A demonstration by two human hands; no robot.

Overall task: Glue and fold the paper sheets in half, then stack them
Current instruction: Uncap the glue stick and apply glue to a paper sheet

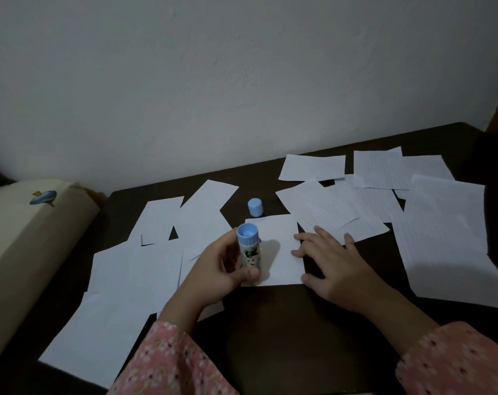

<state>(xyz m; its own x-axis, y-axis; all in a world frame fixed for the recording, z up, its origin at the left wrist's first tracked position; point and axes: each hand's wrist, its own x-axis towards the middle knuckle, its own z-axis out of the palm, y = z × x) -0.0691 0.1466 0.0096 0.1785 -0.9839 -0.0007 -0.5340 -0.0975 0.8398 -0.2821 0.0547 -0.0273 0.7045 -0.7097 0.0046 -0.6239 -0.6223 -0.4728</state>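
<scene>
Left hand point(213, 270) grips uncapped glue stick point(249, 249); right hand point(332, 266) flat, pinning thin floppy sheet point(276, 246) — hold its edges

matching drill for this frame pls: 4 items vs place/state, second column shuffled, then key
Items
1. glue stick
2. cap
3. right hand
4. ruled sheets

Place/state
A. standing alone on the dark table, behind the centre sheet
B. spread on the table's right side
C. gripped upright by the left hand, uncapped
D. fingers flat on the centre sheet's right edge

Pairs: 1-C, 2-A, 3-D, 4-B
</scene>
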